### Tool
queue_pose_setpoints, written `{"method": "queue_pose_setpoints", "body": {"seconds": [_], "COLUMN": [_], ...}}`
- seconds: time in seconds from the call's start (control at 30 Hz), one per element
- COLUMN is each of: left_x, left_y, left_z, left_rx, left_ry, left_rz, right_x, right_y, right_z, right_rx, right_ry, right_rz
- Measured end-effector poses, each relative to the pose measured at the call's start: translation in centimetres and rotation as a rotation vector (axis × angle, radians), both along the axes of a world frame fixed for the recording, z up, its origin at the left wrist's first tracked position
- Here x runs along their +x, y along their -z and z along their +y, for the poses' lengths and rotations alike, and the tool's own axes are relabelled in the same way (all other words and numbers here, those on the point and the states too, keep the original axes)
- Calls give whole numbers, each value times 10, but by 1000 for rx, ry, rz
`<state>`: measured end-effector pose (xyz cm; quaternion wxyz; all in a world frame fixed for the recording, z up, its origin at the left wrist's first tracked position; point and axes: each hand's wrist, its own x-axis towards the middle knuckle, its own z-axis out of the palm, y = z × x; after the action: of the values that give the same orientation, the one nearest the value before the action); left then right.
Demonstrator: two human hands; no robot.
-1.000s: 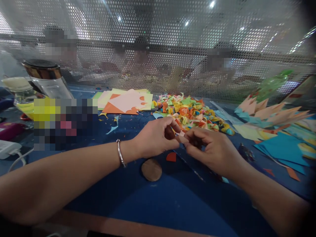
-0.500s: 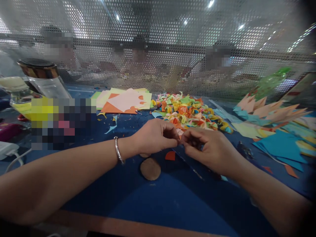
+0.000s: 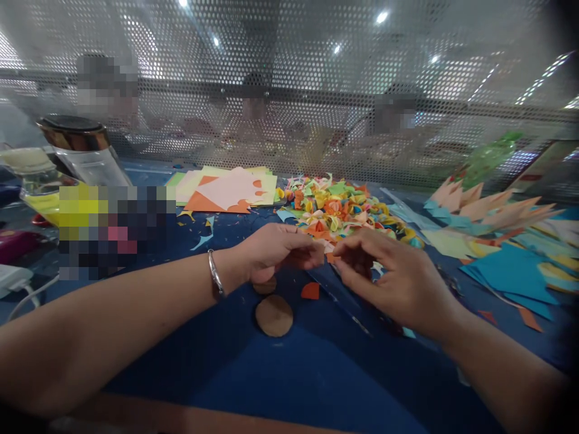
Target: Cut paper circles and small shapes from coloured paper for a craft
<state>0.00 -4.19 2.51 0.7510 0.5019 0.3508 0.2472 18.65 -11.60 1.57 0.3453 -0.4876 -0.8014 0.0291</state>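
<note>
On the blue table [image 3: 289, 374], two brown discs [image 3: 274, 315] lie below the hands. Left hand [image 3: 275, 252] and right hand [image 3: 389, 274] both pinch one small orange paper piece [image 3: 330, 257] between fingertips, above one red scrap [image 3: 310, 291].

Bright overhead lamps glare; edges warped, dark and blurred

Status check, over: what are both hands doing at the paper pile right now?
Left hand and right hand pinching a small orange paper piece between fingertips. Folded paper pile just behind. Brown disc and red scrap below, not touched.
</note>
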Motion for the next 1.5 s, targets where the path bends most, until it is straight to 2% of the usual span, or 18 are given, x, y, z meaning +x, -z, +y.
{"method": "queue_pose_setpoints", "body": {"seconds": [0.2, 0.3, 0.43, 0.6, 0.97, 1.17, 1.3, 1.5], "left_x": [1, 1, 0, -1, 2, 2, 2, 4], "left_y": [-2, -2, 1, 5, -1, 8, 7, 13], "left_z": [0, -1, 0, 1, -7, -8, -11, -11], "left_rx": [-130, -160, -163, -124, -42, 17, 48, 202], "left_ry": [-55, -28, 47, 119, -53, -65, -78, -57], "left_rz": [-36, -37, -54, -111, -116, -224, -244, -280], "right_x": [-4, -5, -6, -7, -9, -9, -9, -7], "right_y": [0, -2, -2, 0, 1, 3, 3, 3], "right_z": [1, 2, 1, 0, -2, 0, 0, 1], "right_rx": [187, 205, 205, 121, 75, 26, -1, -11], "right_ry": [-86, -125, -100, -91, -25, 36, 62, 99], "right_rz": [-129, -130, -90, -30, 92, 131, 197, 231]}}
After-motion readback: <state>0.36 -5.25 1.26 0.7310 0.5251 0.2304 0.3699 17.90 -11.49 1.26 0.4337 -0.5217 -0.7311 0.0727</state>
